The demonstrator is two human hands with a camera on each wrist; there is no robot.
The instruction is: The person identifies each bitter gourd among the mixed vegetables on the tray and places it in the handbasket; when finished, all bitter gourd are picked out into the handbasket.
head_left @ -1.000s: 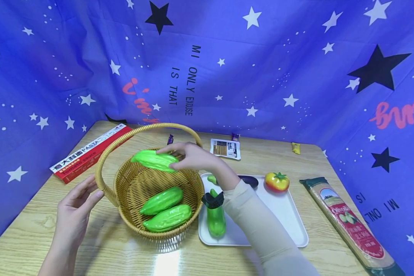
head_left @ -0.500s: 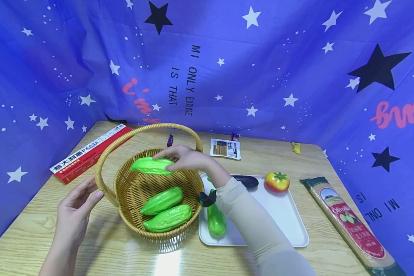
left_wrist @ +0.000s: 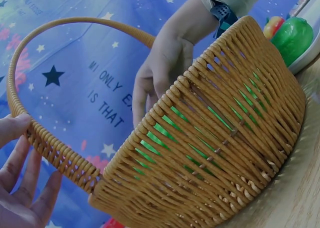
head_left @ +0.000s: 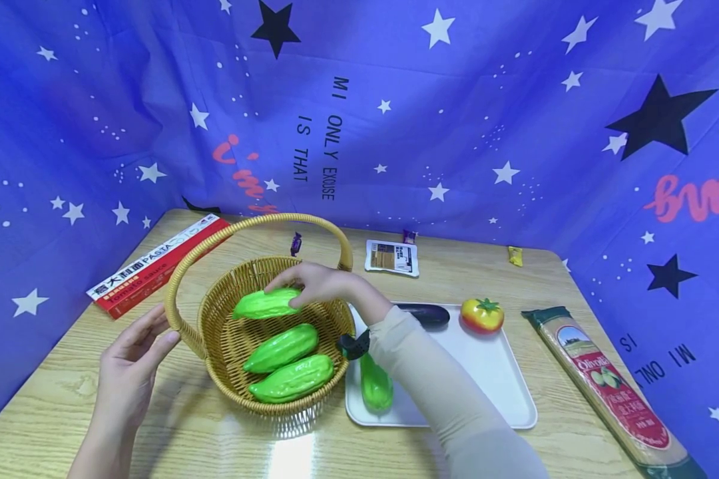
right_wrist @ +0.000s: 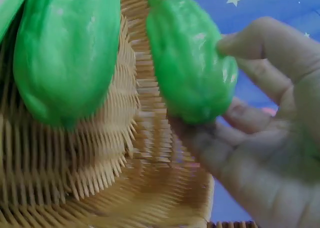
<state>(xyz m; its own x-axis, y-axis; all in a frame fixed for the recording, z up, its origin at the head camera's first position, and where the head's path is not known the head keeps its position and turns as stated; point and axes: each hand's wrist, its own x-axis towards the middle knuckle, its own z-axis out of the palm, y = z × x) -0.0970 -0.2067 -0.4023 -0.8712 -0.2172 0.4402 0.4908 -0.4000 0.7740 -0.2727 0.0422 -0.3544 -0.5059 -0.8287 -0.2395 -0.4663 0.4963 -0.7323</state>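
A wicker basket (head_left: 216,332) with a tall arched handle (head_left: 182,279) stands on the table. My left hand (head_left: 128,369) holds the handle near its left foot, thumb on one side and fingers on the other, as the left wrist view shows. Inside the basket, my right hand (head_left: 323,285) grips a green toy bitter melon (head_left: 263,304) by its right end; thumb and fingers pinch it in the right wrist view. Two more toy bitter melons, an upper one (head_left: 281,348) and a lower one (head_left: 291,379), lie side by side on the basket floor.
Right of the basket, a white tray (head_left: 485,379) bears an eggplant (head_left: 428,315), a red-yellow toy tomato (head_left: 482,315) and a long green vegetable (head_left: 375,386). A pasta box (head_left: 150,269) lies left, a spaghetti pack (head_left: 605,392) right. Small packets (head_left: 391,258) lie behind.
My right hand has lowered the bitter melon from the basket's back rim down into it, beside the other two. The left hand stays on the handle.
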